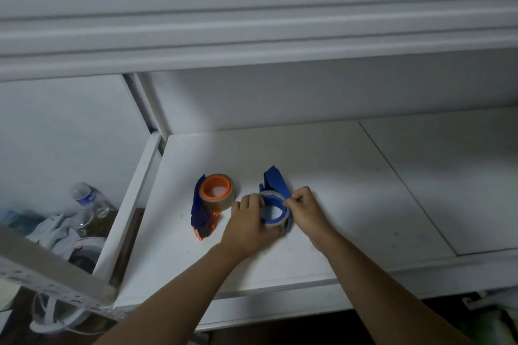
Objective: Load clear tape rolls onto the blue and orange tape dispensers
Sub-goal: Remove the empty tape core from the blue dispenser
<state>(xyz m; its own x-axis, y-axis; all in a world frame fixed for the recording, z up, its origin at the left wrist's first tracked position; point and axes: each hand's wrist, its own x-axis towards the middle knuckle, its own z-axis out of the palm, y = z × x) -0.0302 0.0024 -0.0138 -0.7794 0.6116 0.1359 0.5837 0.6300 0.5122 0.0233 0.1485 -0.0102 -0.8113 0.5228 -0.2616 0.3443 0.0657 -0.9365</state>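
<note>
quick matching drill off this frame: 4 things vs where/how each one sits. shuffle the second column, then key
Things
1. orange dispenser
2. blue dispenser
3. water bottle
4. left hand

States
A. lying in the bin left of the shelf
B. on the shelf, roll on its hub, no hand on it
C. gripping the near left side of a tape roll
D. under both hands, roll at its hub

Pairs: 1-B, 2-D, 3-A, 4-C

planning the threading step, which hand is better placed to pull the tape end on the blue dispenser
Right. The right hand already pinches at the edge of the tape roll beside the blue dispenser body, while the left hand cups the roll's other side, steadying it.
</note>
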